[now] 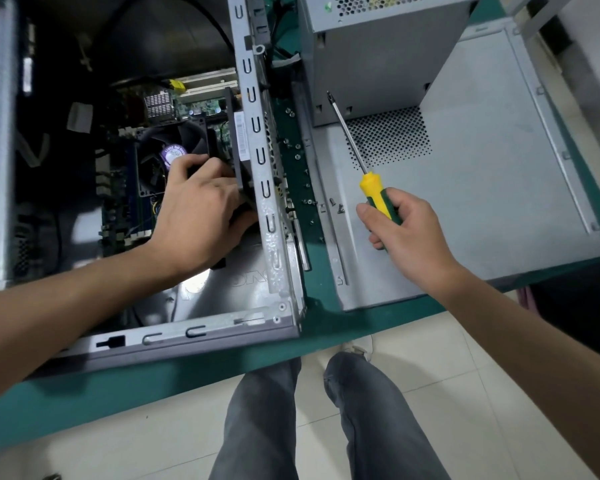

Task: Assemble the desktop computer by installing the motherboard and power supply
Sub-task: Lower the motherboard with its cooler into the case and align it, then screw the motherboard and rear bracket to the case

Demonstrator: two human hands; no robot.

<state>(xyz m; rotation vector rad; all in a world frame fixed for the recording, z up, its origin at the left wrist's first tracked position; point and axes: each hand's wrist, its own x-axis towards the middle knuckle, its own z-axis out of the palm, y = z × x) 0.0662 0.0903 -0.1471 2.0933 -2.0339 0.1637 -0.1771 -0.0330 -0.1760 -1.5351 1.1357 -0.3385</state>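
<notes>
An open grey computer case (278,237) lies on the green table. Inside it sits the motherboard (125,202) with a black CPU fan (174,147) that bears a purple label. My left hand (201,216) reaches into the case and grips the black fan housing at its right side, next to the case wall. My right hand (406,230) grips the yellow-and-green handle of a screwdriver (378,192), its shaft pointing up and left over the side panel. The grey power supply (378,57) stands outside the case, on the panel at the top right.
The detached grey side panel (482,188) lies flat to the right of the case. Several loose screws (336,206) lie on the green table (312,327) and the panel's edge between case and panel. A black cable (208,15) arcs over the case's dark interior. My legs stand below the table edge.
</notes>
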